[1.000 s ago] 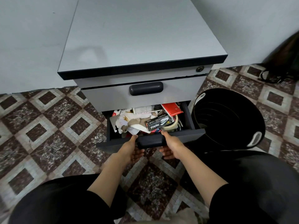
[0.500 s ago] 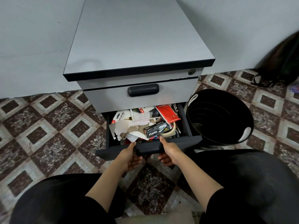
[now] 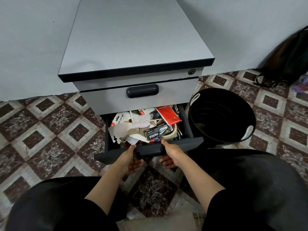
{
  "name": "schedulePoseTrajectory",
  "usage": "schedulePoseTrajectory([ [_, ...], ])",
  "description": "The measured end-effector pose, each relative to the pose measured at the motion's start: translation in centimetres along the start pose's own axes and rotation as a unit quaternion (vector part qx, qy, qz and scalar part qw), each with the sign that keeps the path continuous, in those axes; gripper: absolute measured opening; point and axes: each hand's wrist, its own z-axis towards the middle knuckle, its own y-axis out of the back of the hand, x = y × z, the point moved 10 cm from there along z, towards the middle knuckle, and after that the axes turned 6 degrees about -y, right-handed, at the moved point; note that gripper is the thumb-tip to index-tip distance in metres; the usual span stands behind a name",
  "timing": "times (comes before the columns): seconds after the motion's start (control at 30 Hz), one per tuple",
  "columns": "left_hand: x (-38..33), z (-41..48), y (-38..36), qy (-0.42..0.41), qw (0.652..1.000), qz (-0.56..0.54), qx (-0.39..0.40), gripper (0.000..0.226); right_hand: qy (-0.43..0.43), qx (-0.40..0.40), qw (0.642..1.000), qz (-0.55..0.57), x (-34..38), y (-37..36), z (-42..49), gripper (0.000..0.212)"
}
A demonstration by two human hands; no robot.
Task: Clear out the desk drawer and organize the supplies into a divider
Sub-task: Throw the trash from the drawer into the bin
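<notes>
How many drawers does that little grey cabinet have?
2 in view: the closed upper drawer, and the open lower drawer, whose front the left hand and right hand grip. Any below are hidden.

We find the only way into the drawer (image 3: pixel 186 144) from above at lower centre of the frame, and it is short: the closed upper drawer (image 3: pixel 108 100) overhangs the rear part. The exposed part is heaped with a stapler box (image 3: pixel 157 132), a tape roll (image 3: pixel 172 135), a red packet (image 3: pixel 168 115) and torn card (image 3: pixel 123 131) (the gaps between them are too dark to judge). The left hand (image 3: pixel 131 160) and right hand (image 3: pixel 172 155) grip the middle of the front edge. A black bin (image 3: pixel 221 117) stands just beside the drawer on the right, blocking that flank, though its wide mouth faces up. Left of the drawer we see bare tiled floor (image 3: pixel 55 130).
</notes>
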Motion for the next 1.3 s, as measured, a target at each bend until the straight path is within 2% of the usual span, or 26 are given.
schedulePoseTrajectory([
  [0.27, 2.3, -1.1, -0.2, 0.028, 0.999, 0.013, 0.026, 0.052, 0.003, -0.016, 1.000, -0.006, -2.1, -0.2, -0.5, 0.065],
  [0.5, 4.9, -2.5, -0.3, 0.039, 0.999, 0.024, 0.030, 0.052, -0.014, 0.001, 1.000, -0.008, -5.1, 0.1, -3.0, 0.044],
  [0.83, 8.2, -5.3, -0.1, 0.074, 0.996, 0.051, 0.017, 0.054, -0.054, 0.012, 0.998, -0.002, -9.2, -0.6, -4.3, 0.052],
  [1.03, 9.4, -6.5, 0.0, 0.093, 0.994, 0.062, 0.006, 0.051, -0.039, -0.034, 0.999, -0.004, -10.5, -0.4, -4.5, 0.044],
  [1.17, 9.8, -6.7, 0.0, 0.106, 0.990, 0.090, 0.020, 0.053, -0.107, 0.024, 0.994, -0.013, -11.4, -0.8, -5.0, 0.046],
  [1.23, 9.7, -6.8, 0.0, 0.126, 0.980, 0.144, 0.056, 0.059, -0.141, 0.079, 0.983, -0.086, -11.4, -0.7, -5.8, 0.063],
  [1.3, 9.4, -7.0, -0.1, 0.138, 0.959, 0.224, 0.108, 0.069, -0.136, 0.108, 0.968, -0.179, -10.4, 0.3, -6.3, 0.072],
])
